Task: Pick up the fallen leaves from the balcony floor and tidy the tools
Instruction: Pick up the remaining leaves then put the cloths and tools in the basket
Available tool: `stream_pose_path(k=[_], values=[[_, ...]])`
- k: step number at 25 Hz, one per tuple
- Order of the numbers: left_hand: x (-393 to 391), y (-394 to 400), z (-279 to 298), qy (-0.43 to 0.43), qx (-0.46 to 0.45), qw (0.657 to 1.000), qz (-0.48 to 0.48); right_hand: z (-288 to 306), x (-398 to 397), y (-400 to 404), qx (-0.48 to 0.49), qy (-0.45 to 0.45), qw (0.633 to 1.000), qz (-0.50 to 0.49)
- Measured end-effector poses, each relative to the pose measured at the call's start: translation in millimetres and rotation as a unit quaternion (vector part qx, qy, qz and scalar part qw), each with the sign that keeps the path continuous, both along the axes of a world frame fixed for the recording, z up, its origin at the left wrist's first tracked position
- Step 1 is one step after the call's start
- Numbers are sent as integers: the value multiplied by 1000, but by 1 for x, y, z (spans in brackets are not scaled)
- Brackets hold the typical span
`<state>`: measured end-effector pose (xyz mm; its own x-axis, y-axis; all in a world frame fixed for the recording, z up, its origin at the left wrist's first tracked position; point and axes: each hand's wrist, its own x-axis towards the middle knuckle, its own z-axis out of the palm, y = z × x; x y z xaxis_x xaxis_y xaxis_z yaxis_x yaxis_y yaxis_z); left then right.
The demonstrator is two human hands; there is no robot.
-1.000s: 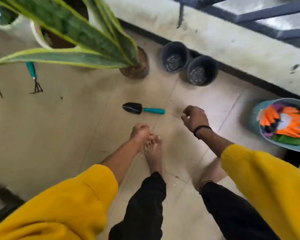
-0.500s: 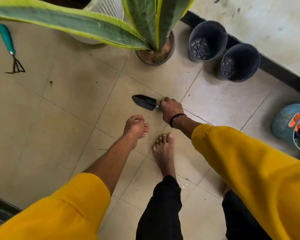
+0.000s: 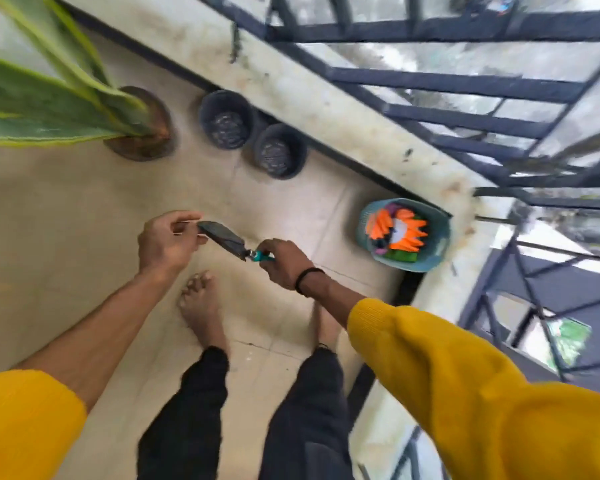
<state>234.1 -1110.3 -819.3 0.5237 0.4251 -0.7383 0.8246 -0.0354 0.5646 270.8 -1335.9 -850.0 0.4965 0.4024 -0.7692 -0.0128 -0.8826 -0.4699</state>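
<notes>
A small trowel (image 3: 224, 239) with a black blade and a teal handle hangs in the air over the tiled floor. My right hand (image 3: 284, 266) grips its teal handle, which is mostly hidden in my fist. My left hand (image 3: 167, 239) is at the blade's tip, thumb and fingers curled at either side of it; whether they pinch it is blurred. A blue-grey basket (image 3: 430, 261) with orange, purple and green leaves in it stands in the balcony corner to the right.
Two black pots (image 3: 227, 124) (image 3: 279, 152) stand against the low wall (image 3: 326, 109). A potted plant (image 3: 142, 133) with long green leaves is at the left. Dark railing (image 3: 465, 84) tops the wall. My bare feet (image 3: 201, 306) stand below my hands.
My right hand has lifted the trowel off the floor and brought it up. My left hand has risen to the blade's tip. The view has swung right, toward the basket and railing.
</notes>
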Motion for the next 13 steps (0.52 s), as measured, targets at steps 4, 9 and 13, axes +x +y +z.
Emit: stream_pose_path(k=[4, 9, 13], values=[[38, -90, 31, -55, -83, 987, -130, 25, 31, -107, -33, 37, 998, 43], [69, -194, 21, -41, -72, 977, -198, 42, 70, -232, -52, 13, 998, -36], [102, -288, -14, 14, -81, 983, -165, 6, 89, -306, -109, -109, 986, -70]])
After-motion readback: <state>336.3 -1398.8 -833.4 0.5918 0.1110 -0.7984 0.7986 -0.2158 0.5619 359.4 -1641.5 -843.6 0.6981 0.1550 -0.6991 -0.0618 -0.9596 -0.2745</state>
